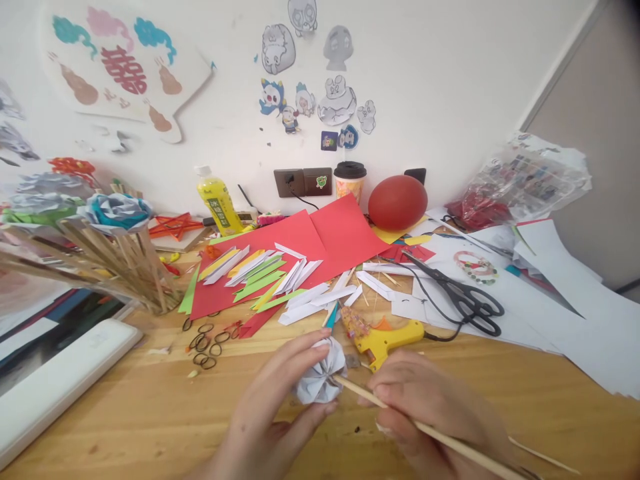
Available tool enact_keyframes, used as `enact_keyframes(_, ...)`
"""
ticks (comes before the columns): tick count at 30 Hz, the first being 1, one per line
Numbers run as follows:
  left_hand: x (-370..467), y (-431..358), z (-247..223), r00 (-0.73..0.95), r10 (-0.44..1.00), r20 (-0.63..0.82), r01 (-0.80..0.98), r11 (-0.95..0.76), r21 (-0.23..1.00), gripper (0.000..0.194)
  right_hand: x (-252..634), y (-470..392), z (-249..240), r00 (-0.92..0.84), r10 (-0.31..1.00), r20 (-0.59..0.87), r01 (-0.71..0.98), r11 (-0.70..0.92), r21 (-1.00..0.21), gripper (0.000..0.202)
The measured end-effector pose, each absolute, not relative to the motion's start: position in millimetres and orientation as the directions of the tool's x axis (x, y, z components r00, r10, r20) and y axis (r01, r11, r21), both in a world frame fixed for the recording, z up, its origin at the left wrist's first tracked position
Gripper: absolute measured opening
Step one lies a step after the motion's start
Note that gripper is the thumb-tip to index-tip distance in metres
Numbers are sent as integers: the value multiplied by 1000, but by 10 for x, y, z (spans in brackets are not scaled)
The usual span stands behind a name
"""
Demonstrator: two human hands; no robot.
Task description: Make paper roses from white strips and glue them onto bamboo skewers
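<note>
My left hand [280, 393] is closed around a white folded paper flower [323, 377], thumb below and fingers above. A blue paper tip [331, 316] shows past its far side. In my right hand [425, 407] a thin wooden stick [440, 437] is pinched, slanting down to the right. The stick's far end meets the pleated centre of the flower; whether it is fixed there I cannot tell. Just beyond the hands a yellow hot glue gun [390, 339] lies on its side, its nozzle part speckled with dried bits.
Folded paper strips [260, 273] lie on red paper sheets [345, 233]. Black scissors [465, 297] rest on white paper at right. Small black rings [205, 347] are scattered at left, near a container of sticks and paper flowers [117, 210]. A yellow bottle [219, 203], lidded cup [349, 180] and red balloon [397, 202] line the wall.
</note>
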State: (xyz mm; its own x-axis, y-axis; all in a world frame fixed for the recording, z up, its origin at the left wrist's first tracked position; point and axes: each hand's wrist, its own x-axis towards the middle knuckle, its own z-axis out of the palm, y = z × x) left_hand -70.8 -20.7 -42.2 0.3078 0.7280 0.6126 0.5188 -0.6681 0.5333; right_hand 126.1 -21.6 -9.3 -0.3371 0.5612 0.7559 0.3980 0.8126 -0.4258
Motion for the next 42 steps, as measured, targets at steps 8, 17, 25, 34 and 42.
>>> enact_keyframes(8,-696,-193,-404,246,766,594,511,-623,592,48,1256,-140,-250,-326,385,864,266,914,-307,15)
enact_keyframes(17,-704,-217,-416,202,842,501,369,-539,757,48,1259,-162,-366,-219,316,923,278,927,-251,20)
enact_keyframes(25,-685,-187,-462,185,859,478,316,-513,798,55,1265,-131,-245,-251,444,860,251,888,-386,17)
enact_keyframes(34,-624,-102,-445,128,913,388,6,-392,920,41,1336,-185,-130,-337,516,788,243,856,-457,16)
enact_keyframes(42,-648,-130,-407,153,943,294,101,-311,945,46,1260,-146,-185,-437,463,771,246,886,-392,15)
